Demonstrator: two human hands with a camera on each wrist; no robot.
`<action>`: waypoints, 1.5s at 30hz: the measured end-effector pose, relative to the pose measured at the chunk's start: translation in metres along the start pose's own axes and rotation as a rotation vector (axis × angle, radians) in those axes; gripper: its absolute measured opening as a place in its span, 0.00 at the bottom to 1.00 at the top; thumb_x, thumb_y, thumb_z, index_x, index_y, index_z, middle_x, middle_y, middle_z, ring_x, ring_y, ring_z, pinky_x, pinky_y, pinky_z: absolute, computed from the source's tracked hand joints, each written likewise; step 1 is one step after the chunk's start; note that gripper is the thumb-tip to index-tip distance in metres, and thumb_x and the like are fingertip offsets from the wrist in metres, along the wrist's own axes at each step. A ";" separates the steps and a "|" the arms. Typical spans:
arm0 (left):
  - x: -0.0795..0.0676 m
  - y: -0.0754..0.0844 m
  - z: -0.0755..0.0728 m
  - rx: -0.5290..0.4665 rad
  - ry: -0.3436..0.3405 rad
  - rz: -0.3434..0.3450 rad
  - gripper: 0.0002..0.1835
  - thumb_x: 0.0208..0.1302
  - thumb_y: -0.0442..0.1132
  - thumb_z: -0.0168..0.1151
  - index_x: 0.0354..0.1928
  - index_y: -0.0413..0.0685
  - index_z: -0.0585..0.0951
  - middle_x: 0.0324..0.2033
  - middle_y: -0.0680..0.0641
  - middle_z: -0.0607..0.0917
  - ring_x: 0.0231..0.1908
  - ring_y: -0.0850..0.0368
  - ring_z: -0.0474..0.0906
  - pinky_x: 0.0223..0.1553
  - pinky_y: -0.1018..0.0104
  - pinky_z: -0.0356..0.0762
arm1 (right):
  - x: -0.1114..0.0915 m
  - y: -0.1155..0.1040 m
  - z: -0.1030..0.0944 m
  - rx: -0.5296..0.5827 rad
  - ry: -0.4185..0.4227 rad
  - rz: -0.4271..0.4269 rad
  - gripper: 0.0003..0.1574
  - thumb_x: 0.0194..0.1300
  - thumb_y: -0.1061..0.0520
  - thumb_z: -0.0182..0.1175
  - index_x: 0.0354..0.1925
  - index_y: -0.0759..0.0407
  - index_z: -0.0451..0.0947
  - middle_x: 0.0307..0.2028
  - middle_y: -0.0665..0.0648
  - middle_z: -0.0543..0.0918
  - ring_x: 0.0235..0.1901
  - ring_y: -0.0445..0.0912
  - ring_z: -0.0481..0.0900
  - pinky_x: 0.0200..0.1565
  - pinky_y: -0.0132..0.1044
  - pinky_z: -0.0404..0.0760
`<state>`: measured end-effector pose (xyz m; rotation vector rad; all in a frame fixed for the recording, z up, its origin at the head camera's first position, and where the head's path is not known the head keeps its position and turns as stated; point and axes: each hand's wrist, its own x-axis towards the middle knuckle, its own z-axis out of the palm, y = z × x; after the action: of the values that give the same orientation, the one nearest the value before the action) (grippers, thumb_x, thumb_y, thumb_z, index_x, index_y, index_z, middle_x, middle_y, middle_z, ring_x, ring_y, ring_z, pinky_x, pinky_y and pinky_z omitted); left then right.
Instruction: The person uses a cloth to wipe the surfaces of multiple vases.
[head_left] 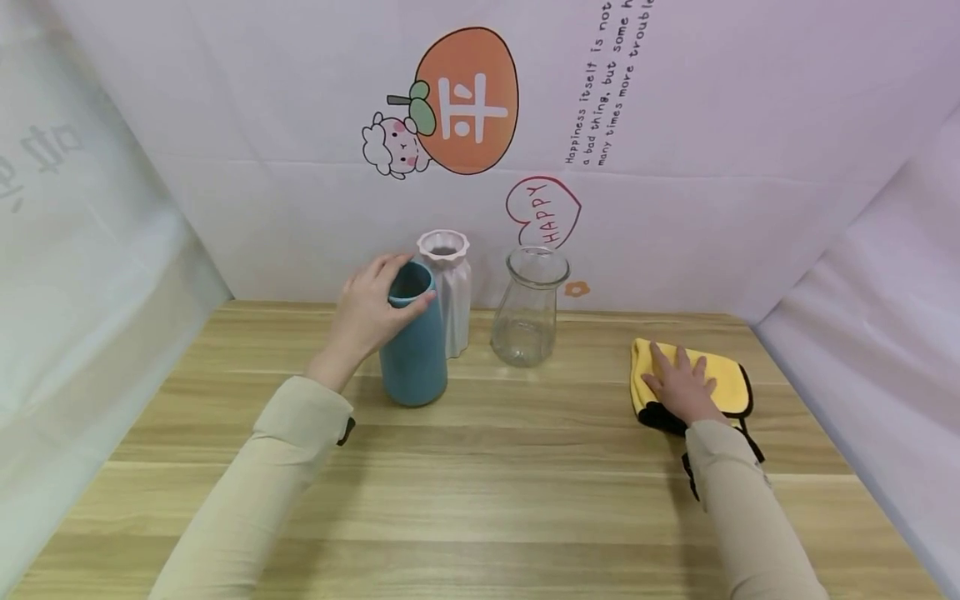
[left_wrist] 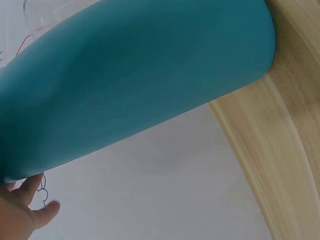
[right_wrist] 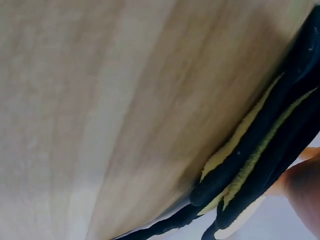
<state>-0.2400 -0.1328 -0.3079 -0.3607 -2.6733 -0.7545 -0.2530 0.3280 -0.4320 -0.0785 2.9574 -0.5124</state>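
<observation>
A tall blue vase [head_left: 414,358] stands at the left of the table's back part. My left hand [head_left: 371,304] grips it near the rim, with fingers on the far side and thumb across the front. In the left wrist view the vase [left_wrist: 140,75] fills the upper part, and some fingers of the left hand [left_wrist: 20,212] show at its top end. On the right lies a folded yellow cloth [head_left: 727,379] with black edging. My right hand [head_left: 684,386] rests on it with fingers spread. The right wrist view shows the cloth's folded layers [right_wrist: 265,150] from the side.
Just behind the blue vase is a white ribbed vase [head_left: 456,312] with a scalloped rim. A clear glass vase [head_left: 525,329] stands to its right. A printed white backdrop [head_left: 300,225] rises behind the wooden table [head_left: 480,500], with white sheets at both sides.
</observation>
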 end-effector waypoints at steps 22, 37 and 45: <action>-0.001 0.000 0.002 -0.109 -0.020 -0.037 0.39 0.58 0.57 0.64 0.70 0.56 0.63 0.68 0.44 0.65 0.63 0.42 0.68 0.58 0.41 0.72 | 0.004 0.000 -0.002 -0.116 -0.059 0.009 0.55 0.67 0.26 0.38 0.76 0.55 0.33 0.66 0.83 0.47 0.60 0.84 0.48 0.51 0.77 0.60; -0.001 0.000 0.007 -0.117 0.000 -0.024 0.39 0.57 0.56 0.65 0.69 0.57 0.65 0.67 0.45 0.66 0.63 0.43 0.69 0.58 0.41 0.72 | 0.004 -0.015 -0.017 -0.092 -0.200 0.036 0.53 0.66 0.32 0.50 0.74 0.61 0.44 0.61 0.84 0.50 0.53 0.82 0.55 0.48 0.73 0.68; 0.000 -0.001 0.006 -0.116 -0.007 -0.025 0.39 0.57 0.56 0.65 0.70 0.58 0.64 0.68 0.45 0.65 0.63 0.43 0.68 0.58 0.41 0.72 | 0.002 -0.012 -0.008 -0.075 -0.125 -0.006 0.49 0.66 0.33 0.52 0.70 0.62 0.53 0.66 0.85 0.42 0.64 0.85 0.37 0.57 0.81 0.45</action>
<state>-0.2414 -0.1306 -0.3132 -0.3597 -2.6514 -0.9206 -0.2557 0.3198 -0.4207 -0.1226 2.8548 -0.3826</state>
